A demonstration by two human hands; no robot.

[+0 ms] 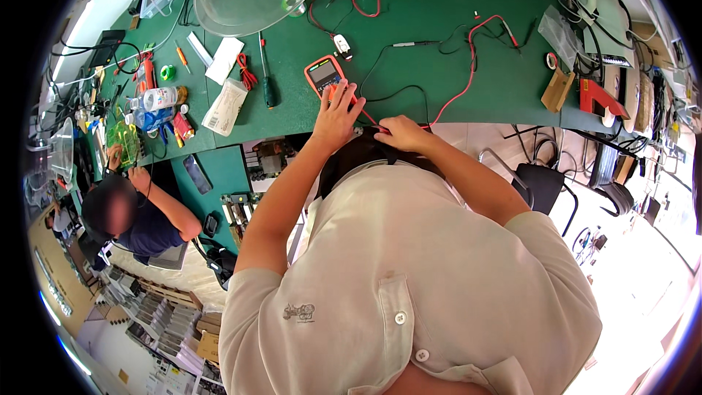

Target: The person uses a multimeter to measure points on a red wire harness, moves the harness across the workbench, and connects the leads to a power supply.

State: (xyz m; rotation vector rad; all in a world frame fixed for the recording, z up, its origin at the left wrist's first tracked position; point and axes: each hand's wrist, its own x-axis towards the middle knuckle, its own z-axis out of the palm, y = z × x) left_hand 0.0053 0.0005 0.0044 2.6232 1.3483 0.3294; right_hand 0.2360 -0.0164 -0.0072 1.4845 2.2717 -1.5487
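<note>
An orange-rimmed handheld multimeter (322,72) lies on the green bench mat near its front edge. My left hand (338,118) rests over its lower half, fingers stretched out and slightly spread across the face, hiding the dial. Just to the right, my right hand (404,134) is closed at the mat's edge, pinching the end of a red test lead (381,130). That red lead bends away to the right, up to a probe (510,34). A black test lead (374,66) curves over the mat to a probe of its own.
Beyond the meter lie a small white device (341,46) and a red clip lead (376,4). Leftward are a screwdriver (269,91), a red cable coil (246,72) and bottles (162,99). A clear lamp disc (256,0) overhangs the far side. Another person (150,223) works at left.
</note>
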